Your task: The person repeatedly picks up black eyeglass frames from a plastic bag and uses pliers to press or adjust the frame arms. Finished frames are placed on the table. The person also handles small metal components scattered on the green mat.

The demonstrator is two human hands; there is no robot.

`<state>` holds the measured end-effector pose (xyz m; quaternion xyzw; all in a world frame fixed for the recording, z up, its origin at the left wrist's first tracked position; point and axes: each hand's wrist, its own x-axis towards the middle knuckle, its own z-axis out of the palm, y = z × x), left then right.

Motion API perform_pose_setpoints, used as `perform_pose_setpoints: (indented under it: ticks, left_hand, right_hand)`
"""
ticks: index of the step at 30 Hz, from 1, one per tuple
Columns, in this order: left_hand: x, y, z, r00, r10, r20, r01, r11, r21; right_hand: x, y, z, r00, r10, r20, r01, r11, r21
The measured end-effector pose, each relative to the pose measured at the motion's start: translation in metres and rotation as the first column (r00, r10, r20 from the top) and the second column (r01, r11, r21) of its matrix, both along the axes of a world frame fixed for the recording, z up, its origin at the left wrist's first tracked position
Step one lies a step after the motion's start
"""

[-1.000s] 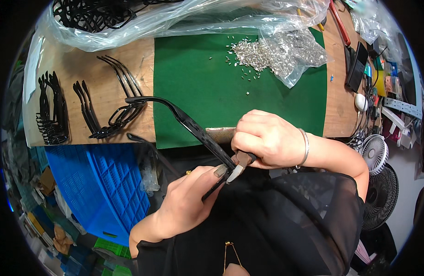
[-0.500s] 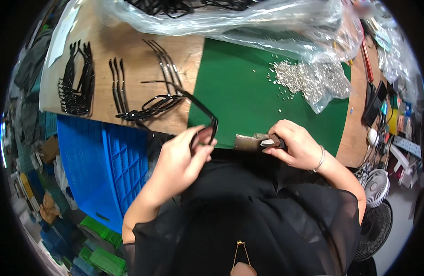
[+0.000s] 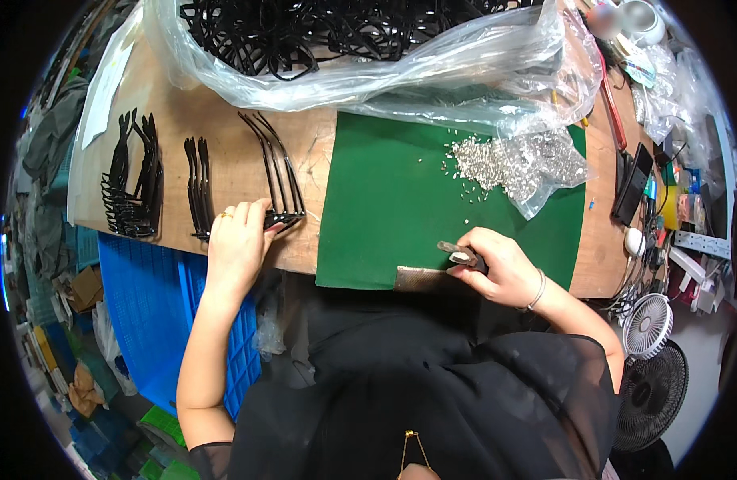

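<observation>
My left hand (image 3: 239, 236) is closed at the fronts of a small stack of black eyeglass frames (image 3: 288, 218) near the table's front edge. Its fingers hide part of the stack, and the temples point away from me. My right hand (image 3: 496, 268) grips a hand tool that looks like pliers (image 3: 463, 258), dark-handled with pale metal tips, over the green mat (image 3: 384, 200). Below the tool, a textured metal plate (image 3: 419, 278) lies at the mat's front edge. Small silvery pieces (image 3: 484, 164) form a heap farther back, partly inside a clear bag (image 3: 536, 188).
More black frames stand in a row (image 3: 132, 196) at the far left, with another small group (image 3: 198, 180) beside it. A large clear plastic bag (image 3: 320, 92) of frames spans the back. A blue crate (image 3: 156, 320) sits below the table's left edge; a white fan (image 3: 647, 326) is at right.
My left hand has moved left with an eyeglass frame to the stack of frames. My right hand still holds the tool, near the metal plate. The view has shifted, showing more of the back bag.
</observation>
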<state>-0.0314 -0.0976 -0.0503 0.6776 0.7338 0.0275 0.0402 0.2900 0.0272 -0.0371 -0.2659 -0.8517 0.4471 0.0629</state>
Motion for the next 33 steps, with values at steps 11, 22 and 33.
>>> perform_pose_setpoints:
  ticks: [11, 22, 33]
  left_hand:
    - [-0.01, 0.158, 0.006, 0.788, 0.29, 0.543, -0.499, 0.817, 0.289]
    - [0.055, 0.085, 0.087, 0.181, -0.296, 0.938, -0.459, 0.818, 0.346]
    - [0.147, -0.001, 0.056, -0.326, 0.161, 0.932, -0.276, 0.926, -0.257]
  right_hand:
    - [-0.003, -0.006, -0.002, 0.999, 0.043, -0.002, -0.043, 0.998, 0.049]
    - [0.007, -0.013, -0.012, 0.952, -0.17, 0.254, 0.018, 0.862, 0.507]
    - [0.018, 0.009, -0.023, 0.96, -0.239, 0.143, 0.196, 0.944, 0.265]
